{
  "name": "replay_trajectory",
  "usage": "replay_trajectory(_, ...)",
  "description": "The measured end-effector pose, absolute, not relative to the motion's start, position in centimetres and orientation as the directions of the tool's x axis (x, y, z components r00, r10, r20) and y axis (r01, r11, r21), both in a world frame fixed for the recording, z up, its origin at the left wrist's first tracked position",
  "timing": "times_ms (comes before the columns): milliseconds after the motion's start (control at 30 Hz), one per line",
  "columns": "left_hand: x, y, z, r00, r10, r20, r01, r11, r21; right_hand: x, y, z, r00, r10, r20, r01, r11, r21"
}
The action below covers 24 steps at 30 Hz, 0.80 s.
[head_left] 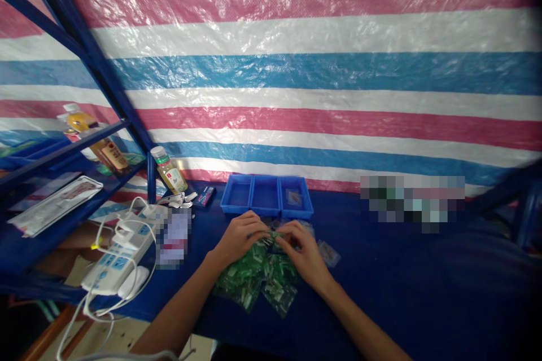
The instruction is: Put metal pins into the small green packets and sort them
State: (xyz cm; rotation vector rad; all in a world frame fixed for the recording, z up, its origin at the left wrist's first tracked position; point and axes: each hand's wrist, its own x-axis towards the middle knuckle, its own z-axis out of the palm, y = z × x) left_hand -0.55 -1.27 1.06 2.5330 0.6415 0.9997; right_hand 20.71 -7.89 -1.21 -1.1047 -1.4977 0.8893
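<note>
My left hand (243,236) and my right hand (304,248) meet above the blue table, fingertips nearly touching. Between them is a small green piece (273,234), pinched by both hands; its exact kind is too small to tell. Under and in front of my left hand lies a pile of small clear bags with green contents (243,276). Another such bag (280,292) rests below my right hand. To the right of that hand is a flat clear packet (329,254). Part of the pile is hidden by my hands.
A blue three-compartment tray (224,203) stands just beyond my hands, with a small packet (293,198) in its right compartment. To the left are a white power strip (108,271) with tangled cables, a drink bottle (171,175) and a blue metal frame (127,118). Striped sheeting (317,73) hangs behind.
</note>
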Motion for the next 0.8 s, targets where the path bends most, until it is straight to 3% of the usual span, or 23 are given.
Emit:
replay_trajectory(200,-0.3,-1.5,0.6,0.593,0.613,0.521,0.323,-0.775,0.544,20.9,-7.8,-2.1,-0.02,0.968,0.25,0.215,0.248,-0.945)
replay_trajectory(433,-0.3,-1.9,1.4,0.644,0.552,0.53,0.292,-0.817,0.497,20.7,-7.7,-2.1,0.059,0.979,0.194,-0.039,0.196,-0.98)
replay_trajectory(800,-0.6,-1.4,1.1,0.642,0.547,0.538,0.303,-0.825,0.477,21.1,-7.5,-2.1,0.02,0.985,0.171,0.075,0.169,-0.983)
